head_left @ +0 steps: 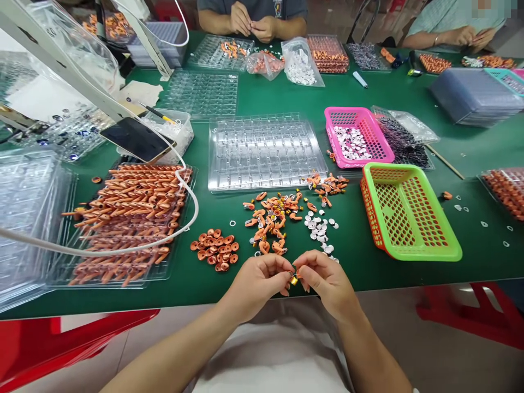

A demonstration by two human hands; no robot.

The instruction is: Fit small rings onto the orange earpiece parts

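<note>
Near the table's front edge, my left hand [260, 284] and my right hand [329, 281] meet fingertip to fingertip, both pinching. Between them is a small orange part with a yellow piece [293, 280], mostly covered by my fingers. Just beyond my hands lies a loose pile of curved orange parts with yellow bits [275, 215]. White discs [321, 226] are scattered to the right of that pile. Left of it sits a cluster of round orange cups [215, 248].
A green basket [440, 254] stands right, a pink basket [387, 155] with white pieces behind it. Clear trays [266, 153] lie ahead. At left, a tray of orange parts [131, 218] has a white cable [192, 191] over it, near a phone [137, 139]. Two people work opposite.
</note>
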